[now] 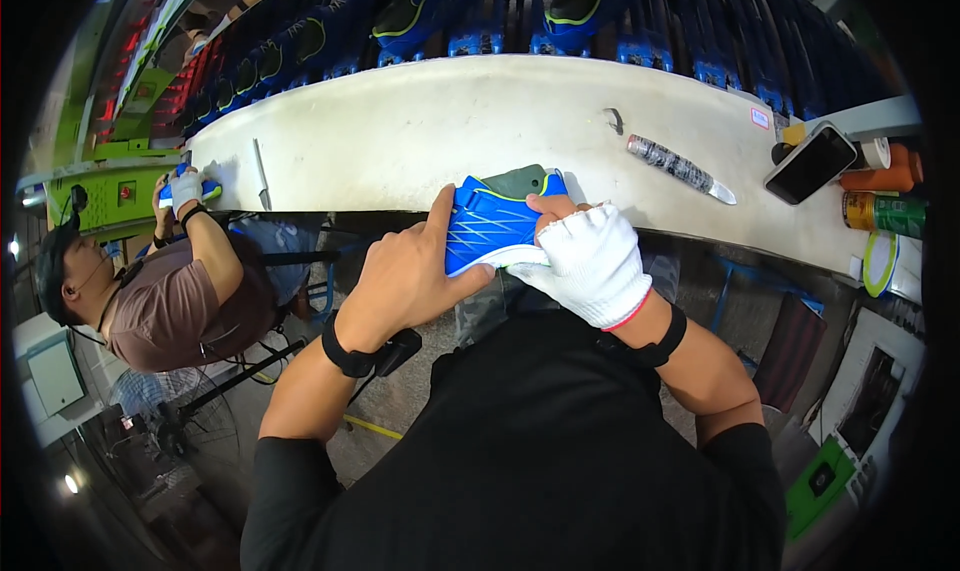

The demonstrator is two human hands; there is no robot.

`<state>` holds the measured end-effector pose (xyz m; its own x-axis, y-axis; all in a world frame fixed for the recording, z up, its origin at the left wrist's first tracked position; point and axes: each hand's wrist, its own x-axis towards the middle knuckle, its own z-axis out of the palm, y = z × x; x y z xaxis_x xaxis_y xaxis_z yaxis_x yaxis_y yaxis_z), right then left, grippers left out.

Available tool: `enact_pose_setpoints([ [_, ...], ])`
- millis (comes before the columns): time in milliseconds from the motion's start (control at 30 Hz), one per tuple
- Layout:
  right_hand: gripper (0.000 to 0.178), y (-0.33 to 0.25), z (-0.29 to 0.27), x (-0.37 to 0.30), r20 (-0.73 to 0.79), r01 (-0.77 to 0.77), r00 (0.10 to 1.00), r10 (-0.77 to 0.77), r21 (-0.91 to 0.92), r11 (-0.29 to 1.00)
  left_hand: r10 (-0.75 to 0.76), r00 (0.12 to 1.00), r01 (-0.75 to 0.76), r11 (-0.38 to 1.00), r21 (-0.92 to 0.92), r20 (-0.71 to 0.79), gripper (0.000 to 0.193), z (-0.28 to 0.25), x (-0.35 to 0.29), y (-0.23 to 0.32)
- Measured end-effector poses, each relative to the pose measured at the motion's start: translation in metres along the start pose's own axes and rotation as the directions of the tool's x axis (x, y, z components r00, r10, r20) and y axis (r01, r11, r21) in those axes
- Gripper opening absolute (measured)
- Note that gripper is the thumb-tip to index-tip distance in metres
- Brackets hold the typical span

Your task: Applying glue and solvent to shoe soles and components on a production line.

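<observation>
A blue sports shoe [492, 229] with white lines, a white sole edge and yellow-green collar trim is held between my hands at the table's near edge. A dark grey-green piece [520, 182], perhaps a last, fills its opening. My bare left hand [408, 266] grips one end, fingers on the far side and thumb along the sole edge. My right hand [590, 254], in a white knit glove with bare fingertips, closes on the other end. Its thumb presses the upper; part of its fingers is hidden. Both wrists wear black straps.
On the cream table [400, 121] lie a tape-wrapped knife [682, 169], a small dark scrap [614, 121], a phone [811, 163] and a thin blade-like tool [261, 174]. Cans [884, 213] stand far right. Beyond runs a slatted conveyor with blue shoes [425, 16]. A co-worker [180, 301] sits left.
</observation>
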<state>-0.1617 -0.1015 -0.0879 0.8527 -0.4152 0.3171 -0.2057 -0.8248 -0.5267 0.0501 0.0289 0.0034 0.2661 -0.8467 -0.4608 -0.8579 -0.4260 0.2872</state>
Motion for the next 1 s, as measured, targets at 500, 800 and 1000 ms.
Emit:
enact_pose_setpoints([
  [500, 0.1, -0.029, -0.124, -0.047, -0.226, -0.137, 0.945, 0.235, 0.377, 0.916, 0.513, 0.418, -0.878, 0.441, -0.187, -0.75, 0.054, 0.046, 0.038, 0.071],
  [800, 0.075, -0.035, -0.121, -0.037, -0.217, -0.171, 0.935, 0.28, 0.415, 0.894, 0.538, 0.528, -0.849, 0.313, -0.426, -0.657, 0.047, 0.061, 0.034, 0.066],
  [1000, 0.067, -0.022, -0.119, -0.036, -0.186, 0.053, 0.982, 0.02, 0.379, 0.924, 0.506, 0.509, -0.858, 0.367, -0.36, -0.696, 0.051, 0.056, 0.049, 0.056],
])
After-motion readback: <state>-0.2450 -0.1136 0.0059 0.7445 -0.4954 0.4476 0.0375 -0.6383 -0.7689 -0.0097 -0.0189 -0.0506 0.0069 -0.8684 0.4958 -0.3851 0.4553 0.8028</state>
